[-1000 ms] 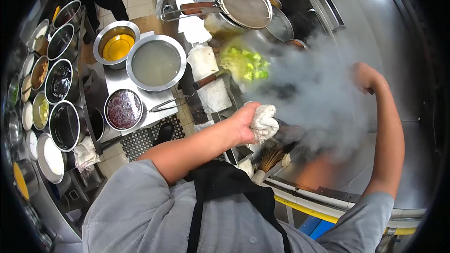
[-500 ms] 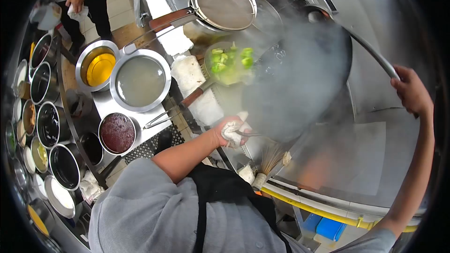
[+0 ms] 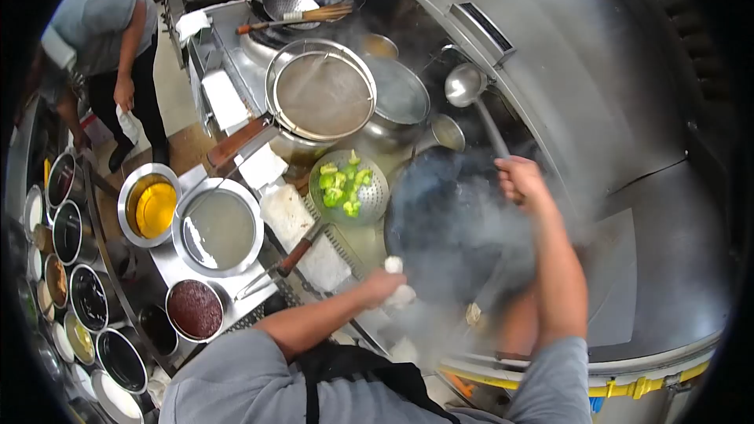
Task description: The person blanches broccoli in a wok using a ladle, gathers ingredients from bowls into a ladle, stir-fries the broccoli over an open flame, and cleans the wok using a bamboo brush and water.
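Observation:
My left hand (image 3: 382, 286) is closed round a folded white cloth (image 3: 402, 297) at the near edge of a dark wok (image 3: 428, 196). Any wok handle under the cloth is hidden now. Steam veils much of the wok, so its contents are unclear. My right hand (image 3: 522, 180) grips the long handle of a steel ladle (image 3: 466, 84), whose bowl hangs beyond the wok near the back wall. Left of the wok, green broccoli (image 3: 343, 185) lies in a perforated skimmer (image 3: 375, 196) with a wooden handle.
A round fine strainer (image 3: 323, 94) rests over a pot behind the skimmer. To the left stand a pot of yellow oil (image 3: 155, 210), a pan of cloudy liquid (image 3: 218, 228) and a pot of dark red sauce (image 3: 195, 310). Another person (image 3: 118, 55) stands at the far left holding a cloth.
The view has shifted, showing more of the far stoves. My right hand has come in from the far right with the ladle. Steam over the wok has thinned, and the broccoli shows more clearly.

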A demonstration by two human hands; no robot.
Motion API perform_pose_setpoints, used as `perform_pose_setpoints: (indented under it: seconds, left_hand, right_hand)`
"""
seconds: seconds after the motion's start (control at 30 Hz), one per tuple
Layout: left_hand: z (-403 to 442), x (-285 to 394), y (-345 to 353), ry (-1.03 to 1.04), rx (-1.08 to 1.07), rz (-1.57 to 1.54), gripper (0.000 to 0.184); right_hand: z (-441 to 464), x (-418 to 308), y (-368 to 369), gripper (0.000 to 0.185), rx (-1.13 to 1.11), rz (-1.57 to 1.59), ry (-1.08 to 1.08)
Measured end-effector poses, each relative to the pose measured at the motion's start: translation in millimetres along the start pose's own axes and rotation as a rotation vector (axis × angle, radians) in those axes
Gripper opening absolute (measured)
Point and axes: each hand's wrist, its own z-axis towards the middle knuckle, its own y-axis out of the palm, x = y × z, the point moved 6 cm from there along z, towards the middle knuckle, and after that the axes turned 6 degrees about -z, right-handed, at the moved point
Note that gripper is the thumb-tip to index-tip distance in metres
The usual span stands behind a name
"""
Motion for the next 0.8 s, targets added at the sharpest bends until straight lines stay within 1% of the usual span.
perform_pose_setpoints:
  seconds: [0.03, 0.07, 0.13, 0.17, 0.2, 0.23, 0.27, 0.3, 0.33, 0.37, 0.43, 0.47, 0.53, 0.57, 0.63, 0.67, 0.73, 0.77, 0.8]
  left_hand:
    - [3, -3, 3, 0.007, 0.007, 0.010, 0.029]
    - [8, -10, 9, -0.023, 0.032, 0.031, 0.031]
    - [8, -7, 18, -0.052, 0.072, 0.060, 0.032]
    - [-5, 3, 26, -0.063, 0.078, -0.005, 0.029]
    - [-12, 9, 31, -0.074, 0.084, -0.070, 0.026]
    - [-6, 5, 33, -0.071, 0.096, -0.062, 0.026]
    - [3, -6, 39, -0.119, 0.035, -0.133, 0.026]
    - [11, -17, 45, -0.164, -0.028, -0.205, 0.026]
    - [13, -18, 51, -0.160, -0.062, -0.278, 0.026]
    - [17, -20, 56, -0.159, -0.057, -0.270, 0.026]
    - [22, -25, 66, -0.204, -0.040, -0.304, 0.027]
    - [24, -25, 67, -0.213, -0.041, -0.293, 0.027]
    - [33, -21, 68, -0.147, 0.019, -0.216, 0.028]
    - [67, -49, 72, -0.177, -0.090, -0.369, 0.027]
    - [69, -46, 70, -0.239, -0.085, -0.296, 0.027]
    - [65, -42, 74, -0.257, -0.202, -0.310, 0.026]
    - [67, -41, 72, -0.273, -0.172, -0.284, 0.025]
    - [58, -35, 76, -0.352, -0.179, -0.271, 0.025]
    - [43, -27, 82, -0.480, -0.254, -0.220, 0.026]
  right_hand:
    - [22, 1, 26, 0.020, -0.027, 0.051, -0.004]
    - [54, 9, 47, 0.018, -0.033, 0.033, -0.032]
    - [84, 17, 92, 0.017, -0.044, 0.029, 0.022]
    - [87, 18, 111, 0.017, -0.115, 0.081, 0.076]
    - [103, 28, 131, 0.014, -0.232, 0.313, 0.152]
    - [116, 37, 149, 0.012, -0.349, 0.545, 0.230]
    - [117, 36, 152, 0.012, -0.357, 0.554, 0.225]
    - [114, 36, 161, 0.009, -0.464, 0.813, 0.348]
    - [109, 32, 168, 0.012, -0.571, 1.071, 0.472]
    - [107, 33, 167, 0.012, -0.575, 1.079, 0.469]
    - [100, 30, 163, 0.028, -0.665, 1.394, 0.451]
    - [96, 37, 157, 0.028, -0.658, 1.407, 0.452]
    - [84, 41, 139, 0.036, -0.816, 1.554, 0.396]
    - [71, 44, 127, 0.036, -0.802, 1.588, 0.394]
    - [51, 58, 100, 0.038, -0.870, 1.611, 0.376]
    - [40, 67, 85, 0.038, -0.889, 1.629, 0.367]
    - [12, 85, 53, 0.041, -0.918, 1.647, 0.312]
    - [-3, 95, 37, 0.042, -0.947, 1.668, 0.289]
    - [-19, 107, 22, 0.042, -0.941, 1.669, 0.277]
